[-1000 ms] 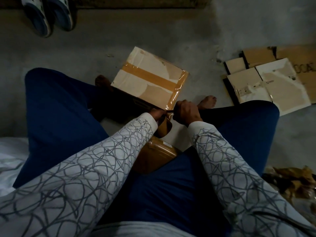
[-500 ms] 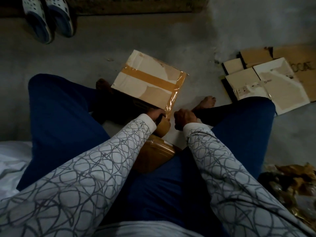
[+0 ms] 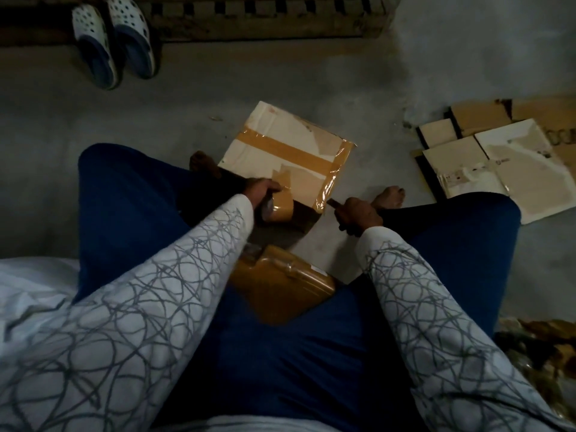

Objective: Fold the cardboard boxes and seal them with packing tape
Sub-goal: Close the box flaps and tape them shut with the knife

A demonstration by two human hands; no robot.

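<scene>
Our left hand [image 3: 260,191] grips the tape roll [image 3: 279,208] touching the box [image 3: 290,141]; our right hand [image 3: 358,213], just right, clenches a small tool [image 3: 333,202].

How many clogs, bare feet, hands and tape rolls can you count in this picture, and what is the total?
Clogs: 2
Bare feet: 2
Hands: 2, left hand, right hand
Tape rolls: 1
Total: 7
</scene>
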